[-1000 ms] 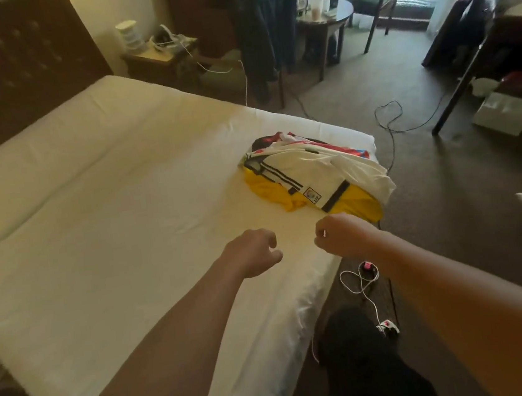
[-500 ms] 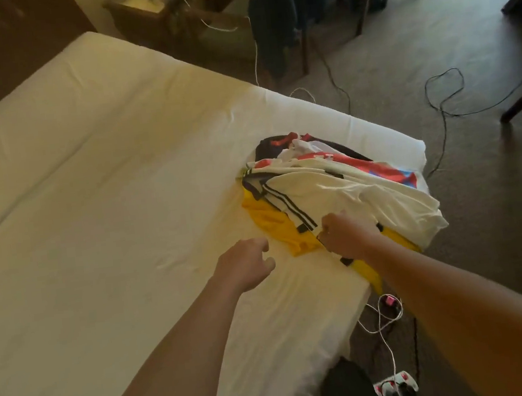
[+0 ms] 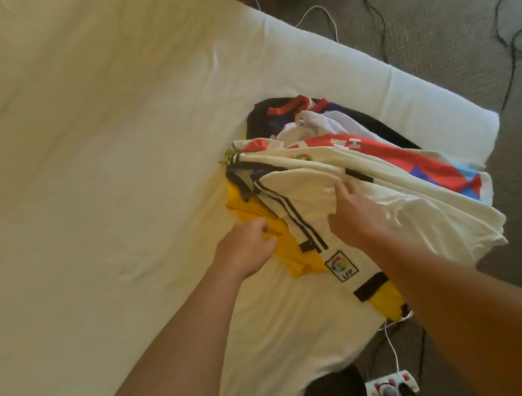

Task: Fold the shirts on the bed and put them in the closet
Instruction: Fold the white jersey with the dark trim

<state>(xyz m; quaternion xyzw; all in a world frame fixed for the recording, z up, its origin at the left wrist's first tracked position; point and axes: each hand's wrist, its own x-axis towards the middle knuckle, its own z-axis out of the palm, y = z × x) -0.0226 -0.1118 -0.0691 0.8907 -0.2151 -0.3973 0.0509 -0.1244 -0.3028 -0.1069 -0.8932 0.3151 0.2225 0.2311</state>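
A loose pile of shirts lies at the bed's right corner. On top is a white jersey (image 3: 310,189) with black stripes and an LFP patch. Under it lies a yellow shirt (image 3: 286,250), and further back a red and blue shirt (image 3: 411,161) and a black shirt (image 3: 263,116). My left hand (image 3: 246,248) has its fingers curled at the yellow shirt's edge beside the white jersey and seems to pinch the cloth. My right hand (image 3: 356,216) lies flat on the white jersey with fingers spread.
The bed (image 3: 92,158) with its white sheet stretches left and back. Cables (image 3: 375,15) trail over the grey carpet (image 3: 447,13) to the right. A power strip (image 3: 392,389) with plugs lies on the floor by the bed's near corner.
The view has dipped and closed in on the pile. Both hands have moved forward from above the bare sheet onto the shirts; the right fist has opened flat on the white jersey.
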